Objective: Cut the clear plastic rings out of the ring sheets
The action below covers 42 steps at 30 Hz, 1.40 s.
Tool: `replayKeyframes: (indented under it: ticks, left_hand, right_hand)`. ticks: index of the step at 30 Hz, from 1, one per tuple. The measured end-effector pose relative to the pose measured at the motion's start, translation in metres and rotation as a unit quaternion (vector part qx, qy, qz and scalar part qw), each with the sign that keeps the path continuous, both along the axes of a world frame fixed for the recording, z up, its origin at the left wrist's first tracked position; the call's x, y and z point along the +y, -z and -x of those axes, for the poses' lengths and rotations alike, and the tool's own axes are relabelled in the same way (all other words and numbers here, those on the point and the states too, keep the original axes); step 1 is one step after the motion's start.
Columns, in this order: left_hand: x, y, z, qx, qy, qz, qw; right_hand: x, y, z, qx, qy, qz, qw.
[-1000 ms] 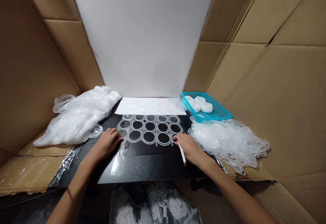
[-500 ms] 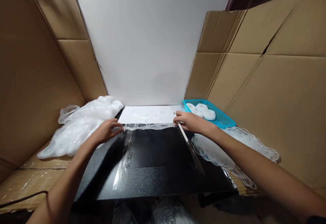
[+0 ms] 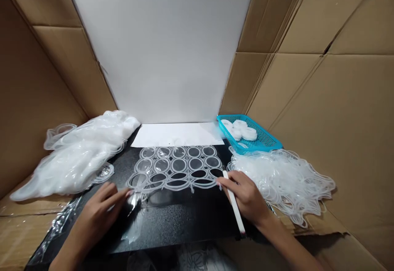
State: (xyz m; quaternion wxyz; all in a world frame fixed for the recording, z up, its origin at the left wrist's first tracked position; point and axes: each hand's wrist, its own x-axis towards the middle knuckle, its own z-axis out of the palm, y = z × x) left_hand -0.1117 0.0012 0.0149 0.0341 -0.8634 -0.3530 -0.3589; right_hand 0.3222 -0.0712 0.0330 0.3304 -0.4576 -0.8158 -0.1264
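A translucent plastic sheet of joined rings lies spread over the black table in several rows, its near edge slightly lifted. My left hand is closed with thumb and finger pinching the sheet's near left corner. At the near right corner, my right hand pinches the sheet's edge. That same hand also holds a slim white pen-like stick, slanting down toward the table's front edge. What kind of tool it is, I cannot tell.
Bulky white translucent ring sheets are heaped at left. A blue basket with several white ring stacks stands back right, behind a pile of loose ring sheets. White paper lies at the back. Cardboard walls enclose both sides.
Both hands have come down from the back of the table toward its front edge, drawing the ring sheet out flat. The view has shifted a little.
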Motion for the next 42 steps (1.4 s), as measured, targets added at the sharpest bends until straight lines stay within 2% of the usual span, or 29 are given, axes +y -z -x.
replayKeyframes:
  ticks: [3, 6, 9, 11, 13, 15, 17, 19, 20, 23, 26, 28, 30, 33, 35, 38, 40, 42]
  left_hand:
    - [-0.034, 0.017, 0.002, 0.018, 0.0, 0.008, 1.0]
    - [-0.057, 0.029, 0.007, 0.019, -0.009, 0.01, 1.0]
    - [-0.072, 0.037, 0.015, 0.009, -0.041, 0.04, 0.998]
    - [-0.078, 0.035, 0.017, -0.004, -0.08, 0.077, 0.994]
    - [-0.083, 0.028, 0.011, -0.023, -0.111, 0.109, 0.988]
    - [-0.085, 0.019, -0.009, -0.052, -0.12, 0.127, 0.983]
    - [-0.085, 0.012, -0.041, -0.089, -0.118, 0.139, 0.979]
    - [-0.083, 0.012, -0.08, -0.113, -0.101, 0.164, 0.975]
    - [-0.081, 0.014, -0.098, -0.105, -0.087, 0.183, 0.974]
    - [-0.075, 0.027, -0.139, -0.04, -0.116, 0.202, 0.972]
    - [-0.071, 0.037, -0.15, 0.023, -0.159, 0.205, 0.966]
    - [-0.07, 0.039, -0.147, 0.039, -0.161, 0.204, 0.965]
    - [-0.07, 0.039, -0.142, 0.048, -0.153, 0.199, 0.967]
    - [-0.07, 0.037, -0.139, 0.06, -0.144, 0.187, 0.97]
    - [-0.07, 0.036, -0.141, 0.069, -0.144, 0.176, 0.971]
    - [-0.07, 0.036, -0.144, 0.083, -0.145, 0.156, 0.973]
    - [-0.07, 0.037, -0.145, 0.09, -0.145, 0.139, 0.975]
    - [-0.07, 0.038, -0.145, 0.095, -0.145, 0.124, 0.977]
  right_hand:
    - [-0.025, 0.024, 0.001, 0.009, -0.017, 0.068, 0.998]
    - [-0.045, 0.035, 0.001, 0.033, -0.025, 0.117, 0.992]
    - [-0.054, 0.028, -0.002, 0.058, -0.041, 0.172, 0.983]
    - [-0.045, 0.015, -0.008, 0.076, -0.063, 0.21, 0.973]
    - [-0.018, 0.0, -0.015, 0.104, -0.066, 0.221, 0.967]
    - [0.026, -0.012, -0.024, 0.119, -0.015, 0.216, 0.969]
    - [0.077, -0.018, -0.03, 0.062, 0.039, 0.231, 0.97]
    - [0.124, -0.017, -0.032, -0.047, 0.058, 0.282, 0.957]
    - [0.142, -0.014, -0.032, -0.066, 0.055, 0.291, 0.953]
    - [0.174, -0.004, -0.025, -0.1, 0.047, 0.299, 0.948]
    - [0.182, -0.003, -0.016, -0.103, 0.055, 0.294, 0.949]
    - [0.177, -0.014, -0.018, -0.089, 0.073, 0.287, 0.951]
    - [0.162, -0.032, -0.032, -0.044, 0.095, 0.267, 0.958]
    - [0.118, -0.06, -0.08, 0.111, 0.116, 0.213, 0.964]
    - [0.079, -0.07, -0.119, 0.193, 0.143, 0.234, 0.942]
    - [0.025, -0.073, -0.166, 0.175, 0.229, 0.291, 0.912]
    - [-0.001, -0.074, -0.183, 0.135, 0.286, 0.271, 0.909]
    - [-0.017, -0.079, -0.188, 0.125, 0.316, 0.232, 0.911]
